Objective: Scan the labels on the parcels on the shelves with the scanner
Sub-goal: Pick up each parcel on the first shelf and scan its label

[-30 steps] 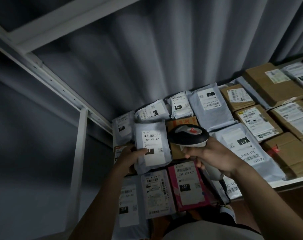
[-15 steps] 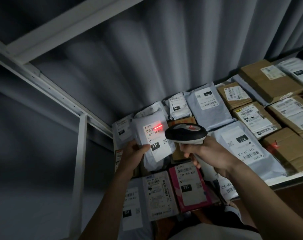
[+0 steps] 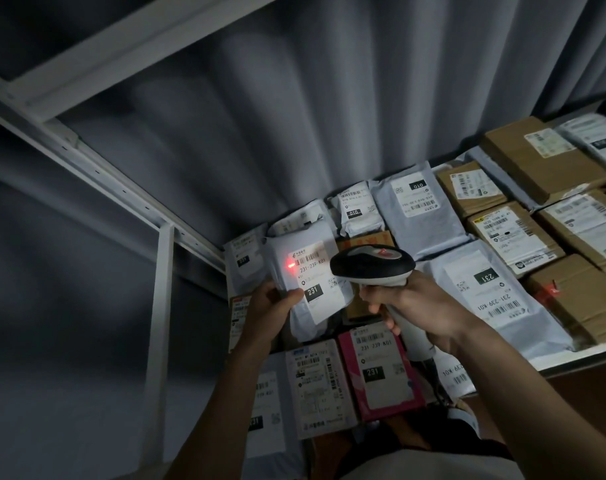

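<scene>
My left hand (image 3: 272,306) grips the lower left edge of a grey mailer bag (image 3: 308,282) and holds it tilted up off the shelf. Its white label reads 231-239 K01. A red light spot glows at the left end of the barcode. My right hand (image 3: 419,306) grips the handle of the scanner (image 3: 372,266), whose black and grey head points left at that label, close beside it. Many other labelled parcels lie flat on the shelf (image 3: 571,362), among them a pink box (image 3: 377,379) just below the scanner.
Brown cardboard boxes (image 3: 540,161) and grey mailer bags (image 3: 415,209) fill the shelf to the right. A white metal shelf frame (image 3: 114,181) runs diagonally at the left with an upright post (image 3: 157,327). A grey curtain (image 3: 329,98) hangs behind the parcels.
My left hand lifted the grey mailer bag off the shelf and tilted it. The scanner's red light came on and its spot moved from the right to the left end of the barcode.
</scene>
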